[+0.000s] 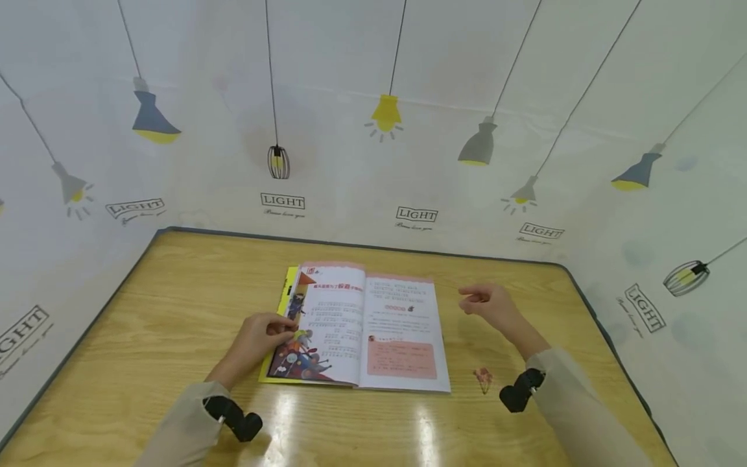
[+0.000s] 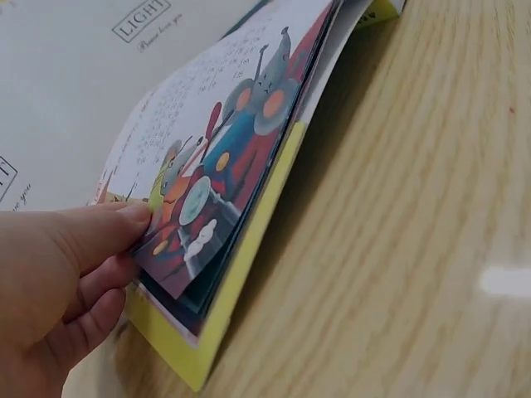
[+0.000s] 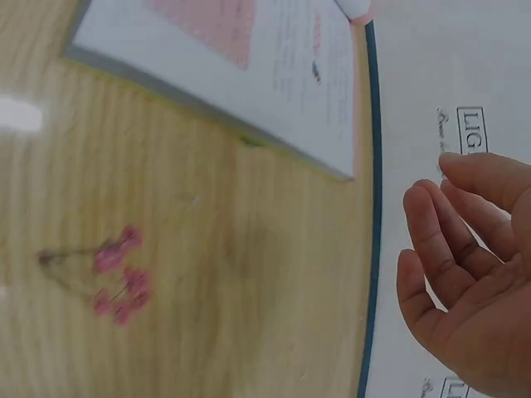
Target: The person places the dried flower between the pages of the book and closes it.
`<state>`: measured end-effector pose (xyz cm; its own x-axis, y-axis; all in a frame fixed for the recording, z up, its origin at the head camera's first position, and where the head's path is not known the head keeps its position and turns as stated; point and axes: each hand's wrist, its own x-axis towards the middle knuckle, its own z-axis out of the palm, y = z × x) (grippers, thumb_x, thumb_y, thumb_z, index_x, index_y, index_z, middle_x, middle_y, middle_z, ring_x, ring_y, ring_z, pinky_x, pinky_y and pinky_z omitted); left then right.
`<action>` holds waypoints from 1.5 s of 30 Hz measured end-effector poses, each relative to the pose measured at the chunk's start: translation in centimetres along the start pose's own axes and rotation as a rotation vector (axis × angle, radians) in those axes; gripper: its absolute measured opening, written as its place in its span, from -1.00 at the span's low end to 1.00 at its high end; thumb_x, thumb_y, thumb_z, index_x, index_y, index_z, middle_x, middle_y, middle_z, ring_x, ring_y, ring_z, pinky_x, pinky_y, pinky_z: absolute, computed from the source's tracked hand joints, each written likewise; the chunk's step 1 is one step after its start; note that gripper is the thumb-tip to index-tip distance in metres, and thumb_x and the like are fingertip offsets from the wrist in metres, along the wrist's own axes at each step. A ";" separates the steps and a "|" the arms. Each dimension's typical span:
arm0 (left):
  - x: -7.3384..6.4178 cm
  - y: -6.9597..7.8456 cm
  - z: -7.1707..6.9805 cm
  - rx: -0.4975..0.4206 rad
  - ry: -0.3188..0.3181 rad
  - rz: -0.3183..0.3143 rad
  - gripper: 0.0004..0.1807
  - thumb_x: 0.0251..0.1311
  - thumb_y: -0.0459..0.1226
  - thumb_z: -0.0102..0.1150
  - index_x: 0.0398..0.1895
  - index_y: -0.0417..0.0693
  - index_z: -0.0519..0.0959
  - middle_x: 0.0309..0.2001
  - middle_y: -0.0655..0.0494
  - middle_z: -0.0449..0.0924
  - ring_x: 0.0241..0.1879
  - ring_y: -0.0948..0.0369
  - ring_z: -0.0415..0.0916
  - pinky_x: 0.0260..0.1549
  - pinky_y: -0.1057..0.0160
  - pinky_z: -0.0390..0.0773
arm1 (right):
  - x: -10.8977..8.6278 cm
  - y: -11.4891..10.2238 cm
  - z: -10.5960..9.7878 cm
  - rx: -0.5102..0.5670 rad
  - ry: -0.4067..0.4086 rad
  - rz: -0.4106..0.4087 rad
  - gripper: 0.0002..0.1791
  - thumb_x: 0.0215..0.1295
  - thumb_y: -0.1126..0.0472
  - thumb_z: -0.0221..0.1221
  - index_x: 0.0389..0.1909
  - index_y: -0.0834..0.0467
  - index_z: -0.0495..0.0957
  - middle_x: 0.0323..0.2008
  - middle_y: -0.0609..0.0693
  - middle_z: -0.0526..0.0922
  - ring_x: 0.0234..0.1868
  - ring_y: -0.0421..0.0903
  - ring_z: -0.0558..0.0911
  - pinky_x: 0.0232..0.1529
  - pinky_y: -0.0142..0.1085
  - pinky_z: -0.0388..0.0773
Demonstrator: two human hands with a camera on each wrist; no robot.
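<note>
An open picture book lies on the wooden table, with a yellow cover edge showing at its left. My left hand is at the book's left side, and in the left wrist view its thumb and fingers pinch the edge of the illustrated page. That page bears cartoon mice in bright colours. To the right of the book my right hand hovers with loosely bent fingers, holding nothing. Below it, a small sprig of pink flowers with thin stems rests on the table; it also appears in the right wrist view.
The wooden table has a dark edge trim along its back and sides. White sheeting printed with hanging lamps and the word LIGHT surrounds it. A black wrist camera is strapped over the left sleeve, another over the right.
</note>
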<state>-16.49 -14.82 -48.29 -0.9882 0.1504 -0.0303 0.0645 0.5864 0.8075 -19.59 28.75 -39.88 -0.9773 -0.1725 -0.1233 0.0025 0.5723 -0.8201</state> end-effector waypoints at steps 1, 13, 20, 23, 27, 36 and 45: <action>0.0 -0.2 0.1 0.000 0.004 0.005 -0.82 0.07 -0.34 0.26 -0.22 -0.14 0.66 -0.32 0.09 0.59 -0.45 0.23 0.38 -0.48 0.33 0.40 | -0.3 0.4 -0.2 0.002 -0.005 -0.007 -0.60 0.23 0.30 0.15 0.05 0.42 0.45 -0.31 0.18 0.61 -0.31 -0.03 0.58 -0.15 -0.05 0.47; -0.2 -1.6 0.7 -0.016 0.038 0.029 -0.80 0.06 -0.31 0.28 -0.21 -0.12 0.67 -0.34 0.06 0.45 -0.42 0.20 0.35 -0.47 0.34 0.38 | -5.5 5.2 -0.3 -0.042 0.036 0.097 -0.58 0.20 0.24 0.19 0.01 0.42 0.47 -0.30 0.14 0.59 -0.28 0.02 0.56 -0.21 -0.12 0.49; -0.3 -1.3 0.5 -0.025 0.026 -0.013 -0.79 0.07 -0.31 0.27 -0.19 -0.12 0.66 -0.35 0.06 0.43 -0.43 0.18 0.34 -0.47 0.33 0.37 | -8.0 6.8 1.1 -0.095 0.108 0.193 -0.63 0.12 0.22 0.27 -0.13 0.41 0.56 -0.32 0.10 0.61 -0.32 -0.10 0.54 -0.35 -0.35 0.47; -0.4 -1.1 0.5 -0.026 0.025 -0.016 -0.79 0.08 -0.31 0.26 -0.18 -0.13 0.66 -0.35 0.06 0.43 -0.42 0.18 0.35 -0.46 0.33 0.37 | -8.7 7.3 1.5 -0.139 0.149 0.231 -0.65 0.06 0.23 0.31 -0.21 0.42 0.58 -0.32 0.14 0.62 -0.35 -0.10 0.56 -0.37 -0.33 0.47; -0.4 -1.1 0.6 -0.025 0.030 -0.012 -0.79 0.08 -0.31 0.26 -0.18 -0.12 0.66 -0.34 0.06 0.44 -0.42 0.19 0.35 -0.45 0.33 0.38 | -9.4 8.0 2.1 -0.173 0.185 0.276 -0.64 0.00 0.19 0.35 -0.29 0.40 0.60 -0.39 0.11 0.63 -0.40 -0.10 0.56 -0.39 -0.30 0.48; -0.4 -1.4 0.9 -0.032 0.043 0.011 -0.79 0.06 -0.31 0.27 -0.20 -0.12 0.66 -0.36 0.06 0.41 -0.43 0.19 0.36 -0.48 0.34 0.38 | -10.4 8.5 3.8 -0.226 0.238 0.269 -0.62 -0.04 0.09 0.37 -0.36 0.32 0.57 -0.51 -0.01 0.58 -0.46 -0.15 0.51 -0.42 -0.31 0.43; -0.3 -1.5 0.9 -0.037 0.047 0.010 -0.78 0.06 -0.31 0.27 -0.19 -0.13 0.66 -0.35 0.05 0.41 -0.43 0.19 0.35 -0.47 0.34 0.38 | -10.5 8.1 4.3 -0.221 0.266 0.264 -0.66 -0.04 0.13 0.37 -0.42 0.32 0.55 -0.55 -0.02 0.52 -0.50 -0.15 0.45 -0.47 -0.31 0.37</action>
<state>-16.15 -15.00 -50.04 -0.9930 0.1183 0.0047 0.0700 0.5548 0.8291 -8.35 31.73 -47.63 -0.9698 0.1988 -0.1412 0.2427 0.7318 -0.6368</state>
